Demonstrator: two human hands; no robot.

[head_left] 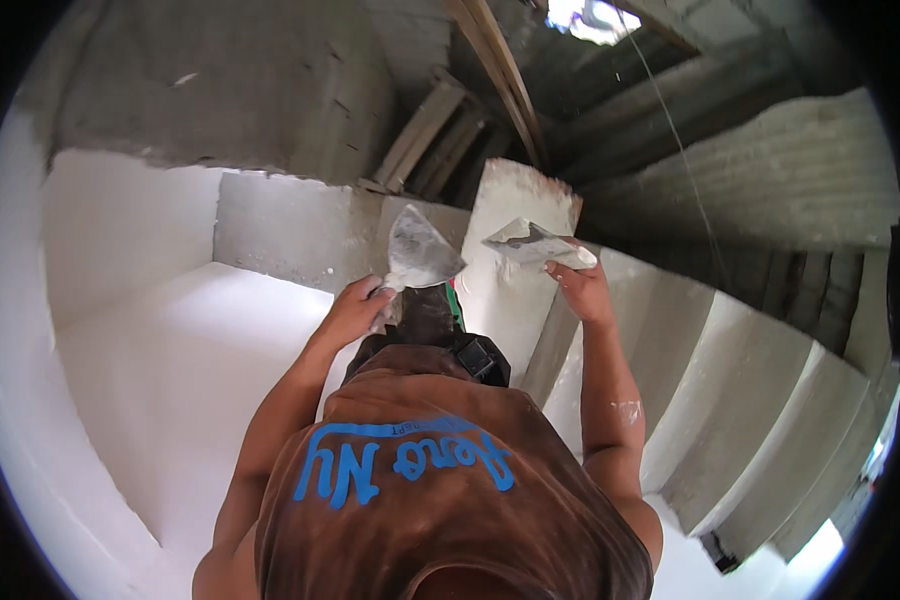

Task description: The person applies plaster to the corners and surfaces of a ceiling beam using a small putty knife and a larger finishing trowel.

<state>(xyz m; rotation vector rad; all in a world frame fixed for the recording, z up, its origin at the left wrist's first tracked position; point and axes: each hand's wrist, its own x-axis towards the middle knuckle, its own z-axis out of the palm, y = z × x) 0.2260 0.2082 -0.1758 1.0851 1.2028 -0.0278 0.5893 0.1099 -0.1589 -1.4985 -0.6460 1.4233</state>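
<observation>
My left hand [354, 312] is closed around the handle of a putty knife [422, 250]. Its wide, fan-shaped blade points up and away from me and is smeared with grey and white material. In my right hand [583, 290] I grip a second putty knife [532, 243], tilted with its blade toward the left. White material coats that blade and the part near my fingers. The two blades are apart, with a small gap between them. Beyond and below them stands a pale, plaster-coated surface [510, 200] with a rough, brownish far edge.
Concrete steps [710, 390] run along the right. A white smooth surface [180, 370] spreads at the left, bordered by a grey concrete band [280, 225]. Farther off are wooden pieces [425, 130], corrugated sheets [750, 170] and a thin hanging line [675, 130].
</observation>
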